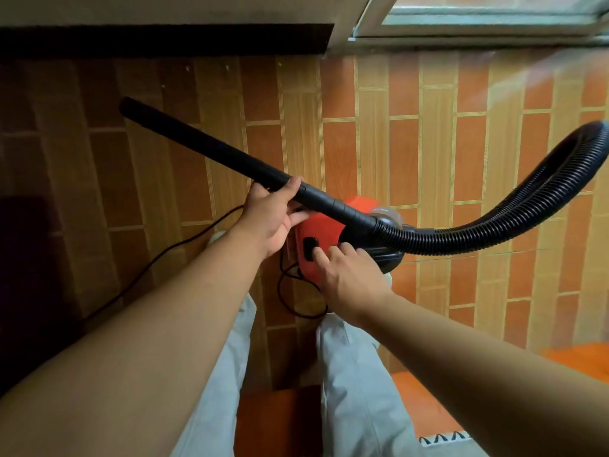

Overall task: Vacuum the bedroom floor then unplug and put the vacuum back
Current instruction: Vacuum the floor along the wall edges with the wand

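At frame centre, your left hand [270, 216] grips the rigid black plastic wand [204, 143], which runs toward the upper left. Just below, your right hand [349, 278] holds nothing and seemingly presses the black rocker switch [309, 247] on the orange vacuum body [324, 225].

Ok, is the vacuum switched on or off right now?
Cannot tell. The right hand has a fingertip on the black switch of the red vacuum, but its position is not readable. The left hand holds the wand.
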